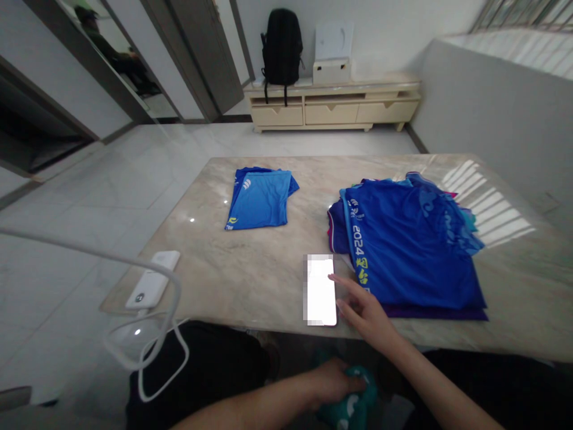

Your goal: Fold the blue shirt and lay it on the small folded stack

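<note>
a seated person's view over a marble desk (pixel 250 280). the right hand (pixel 364 313) lies on the near part of the desk, fingers loosely spread, the index fingertip touching the right edge of a smartphone (pixel 321 289) that lies flat with its screen lit white. just right of the phone sits a loose pile of blue sports shirts (pixel 412 245). the left hand (pixel 331 382) is below the desk's near edge, over the lap, curled around a teal garment (pixel 353 406). farther back lies a folded blue shirt (pixel 262 200). at the desk's left corner, a white power bank (pixel 152 280) with a white cable (pixel 111 258). a black backpack (pixel 282 48) stands on a low cabinet (pixel 335 110) by the far wall.
</note>
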The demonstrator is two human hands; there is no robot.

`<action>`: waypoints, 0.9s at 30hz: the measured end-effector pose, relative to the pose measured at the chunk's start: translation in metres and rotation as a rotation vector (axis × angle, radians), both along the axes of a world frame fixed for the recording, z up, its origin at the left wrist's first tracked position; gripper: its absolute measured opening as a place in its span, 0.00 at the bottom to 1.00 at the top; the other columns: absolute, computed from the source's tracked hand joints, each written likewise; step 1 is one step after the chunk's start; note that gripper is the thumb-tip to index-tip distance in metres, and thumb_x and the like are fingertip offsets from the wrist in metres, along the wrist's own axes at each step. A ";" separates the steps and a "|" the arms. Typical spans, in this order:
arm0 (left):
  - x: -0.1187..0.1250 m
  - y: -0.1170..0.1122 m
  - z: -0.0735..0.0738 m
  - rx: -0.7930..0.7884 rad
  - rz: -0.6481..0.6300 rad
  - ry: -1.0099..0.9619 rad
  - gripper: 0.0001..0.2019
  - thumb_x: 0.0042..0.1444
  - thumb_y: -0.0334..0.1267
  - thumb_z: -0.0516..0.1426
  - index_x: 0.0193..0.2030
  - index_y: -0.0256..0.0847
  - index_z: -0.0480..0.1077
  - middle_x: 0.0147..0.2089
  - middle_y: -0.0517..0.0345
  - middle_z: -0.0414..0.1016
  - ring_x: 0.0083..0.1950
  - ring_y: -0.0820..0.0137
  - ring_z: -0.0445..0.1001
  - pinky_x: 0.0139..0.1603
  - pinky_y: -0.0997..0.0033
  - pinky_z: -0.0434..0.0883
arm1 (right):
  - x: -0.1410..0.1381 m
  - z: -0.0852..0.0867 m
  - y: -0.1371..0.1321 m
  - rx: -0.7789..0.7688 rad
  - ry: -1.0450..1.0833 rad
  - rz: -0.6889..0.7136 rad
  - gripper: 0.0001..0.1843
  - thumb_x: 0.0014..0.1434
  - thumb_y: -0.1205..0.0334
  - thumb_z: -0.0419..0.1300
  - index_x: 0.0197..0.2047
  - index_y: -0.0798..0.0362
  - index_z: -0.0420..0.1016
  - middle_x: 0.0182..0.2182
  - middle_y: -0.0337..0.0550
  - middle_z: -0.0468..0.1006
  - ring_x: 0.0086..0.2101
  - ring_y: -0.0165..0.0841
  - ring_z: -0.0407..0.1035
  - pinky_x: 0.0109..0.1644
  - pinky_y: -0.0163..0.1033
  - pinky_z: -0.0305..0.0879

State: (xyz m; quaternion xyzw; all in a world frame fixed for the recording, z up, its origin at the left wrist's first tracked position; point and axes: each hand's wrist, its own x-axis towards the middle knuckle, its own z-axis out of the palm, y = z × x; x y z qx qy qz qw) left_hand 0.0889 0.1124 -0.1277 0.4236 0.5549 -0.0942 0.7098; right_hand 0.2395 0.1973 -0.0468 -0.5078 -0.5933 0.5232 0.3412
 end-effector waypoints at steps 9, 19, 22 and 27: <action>0.000 0.003 0.008 -0.019 -0.008 0.030 0.11 0.50 0.46 0.65 0.34 0.40 0.77 0.30 0.59 0.77 0.27 0.70 0.70 0.27 0.72 0.62 | 0.001 -0.006 0.000 -0.063 0.073 -0.013 0.26 0.68 0.55 0.56 0.67 0.47 0.67 0.50 0.49 0.82 0.26 0.30 0.72 0.29 0.37 0.70; -0.001 0.003 0.007 -0.008 -0.014 0.028 0.10 0.50 0.45 0.65 0.33 0.41 0.78 0.32 0.58 0.79 0.29 0.68 0.72 0.28 0.71 0.64 | 0.002 -0.002 0.001 0.011 0.001 -0.006 0.26 0.68 0.58 0.56 0.68 0.47 0.67 0.58 0.50 0.78 0.27 0.29 0.74 0.31 0.37 0.71; -0.001 0.004 0.004 0.002 -0.018 0.048 0.12 0.50 0.46 0.66 0.37 0.41 0.79 0.36 0.56 0.81 0.31 0.67 0.74 0.31 0.70 0.67 | 0.002 -0.004 0.001 -0.002 0.006 0.001 0.23 0.68 0.58 0.55 0.65 0.48 0.71 0.54 0.49 0.80 0.24 0.28 0.73 0.30 0.37 0.71; 0.000 0.004 0.003 0.009 -0.025 0.053 0.13 0.51 0.46 0.65 0.40 0.40 0.79 0.40 0.54 0.81 0.36 0.64 0.76 0.34 0.68 0.68 | 0.002 -0.005 0.002 0.036 -0.004 0.000 0.21 0.68 0.59 0.56 0.63 0.47 0.72 0.58 0.49 0.77 0.25 0.28 0.73 0.31 0.38 0.71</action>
